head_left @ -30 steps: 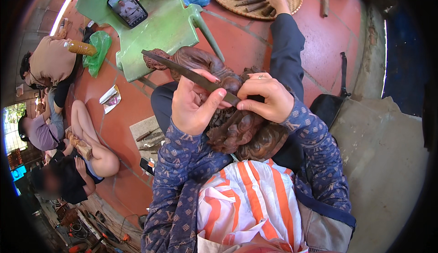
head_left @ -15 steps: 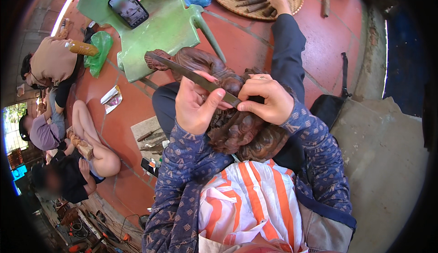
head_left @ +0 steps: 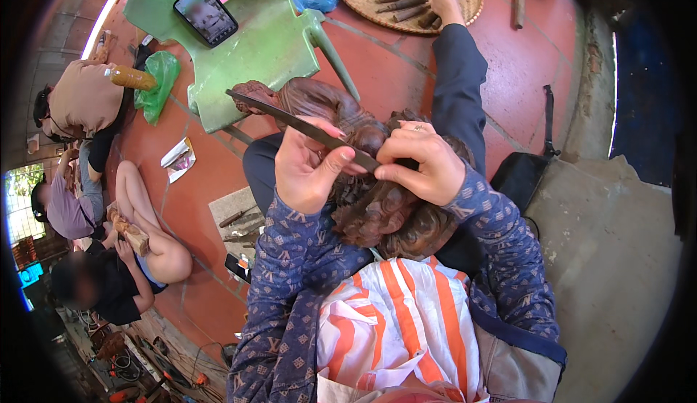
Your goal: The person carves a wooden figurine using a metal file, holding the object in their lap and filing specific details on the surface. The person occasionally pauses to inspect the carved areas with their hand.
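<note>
A long, flat, dark grey strip (head_left: 289,120), blade-like, slants across above a dark brown carved wooden figure (head_left: 377,210). My left hand (head_left: 299,176) is closed around its middle, thumb on top. At the strip's near end, the fingers of my right hand (head_left: 427,160) pinch the tip. Whether the strip is metal or something else I cannot tell. The carving lies across my lap, its rounded, folded shapes showing beyond and below my hands. Part of it is hidden behind my fingers.
A green plastic chair (head_left: 247,62) with a phone (head_left: 205,14) on it stands ahead. Beyond my bare foot is a round woven tray (head_left: 473,12) of handled tools. More tools lie on a pale board (head_left: 236,214) at left. Several people sit further left, one holding a wooden piece (head_left: 131,232).
The strip has tilted so its face shows narrower, and its far end has shifted slightly left. Both hands keep their hold. The person at left has brought a hand to the wooden piece.
</note>
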The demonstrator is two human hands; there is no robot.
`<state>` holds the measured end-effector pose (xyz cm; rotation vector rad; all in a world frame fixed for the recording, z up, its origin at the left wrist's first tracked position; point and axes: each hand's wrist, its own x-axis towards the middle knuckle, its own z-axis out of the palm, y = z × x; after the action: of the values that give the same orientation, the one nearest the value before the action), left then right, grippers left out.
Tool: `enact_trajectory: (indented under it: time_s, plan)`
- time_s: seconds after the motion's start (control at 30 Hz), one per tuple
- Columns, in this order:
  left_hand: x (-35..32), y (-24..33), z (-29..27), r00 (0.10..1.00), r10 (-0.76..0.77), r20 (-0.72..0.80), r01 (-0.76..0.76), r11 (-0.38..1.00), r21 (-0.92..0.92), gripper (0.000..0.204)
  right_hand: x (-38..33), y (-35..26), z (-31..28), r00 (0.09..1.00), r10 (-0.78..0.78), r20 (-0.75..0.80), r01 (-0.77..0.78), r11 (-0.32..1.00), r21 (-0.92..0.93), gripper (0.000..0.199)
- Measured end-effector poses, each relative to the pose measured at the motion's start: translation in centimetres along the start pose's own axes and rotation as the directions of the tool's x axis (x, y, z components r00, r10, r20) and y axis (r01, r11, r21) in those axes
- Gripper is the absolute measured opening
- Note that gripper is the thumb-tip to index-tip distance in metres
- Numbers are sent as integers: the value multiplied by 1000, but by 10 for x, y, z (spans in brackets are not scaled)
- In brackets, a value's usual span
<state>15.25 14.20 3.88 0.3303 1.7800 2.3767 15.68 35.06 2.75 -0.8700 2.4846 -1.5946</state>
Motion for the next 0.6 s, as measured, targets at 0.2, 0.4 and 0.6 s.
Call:
enact_trajectory:
  time_s: [0.2,0.4,0.6]
  plan:
    - [1,-3,-2,1000,-11,17,11,999,-31,29,-1,-1,-3,999,30,22,-30,999,-13,15]
    - [-1,-6,0,999,-2,40,4,998,-58,30,1,0,-10,996,-18,88,14,999,50,14]
    - [12,3,2,1000,5,28,-6,1000,17,31,2,1,-6,1000,12,-11,-11,997,78,15]
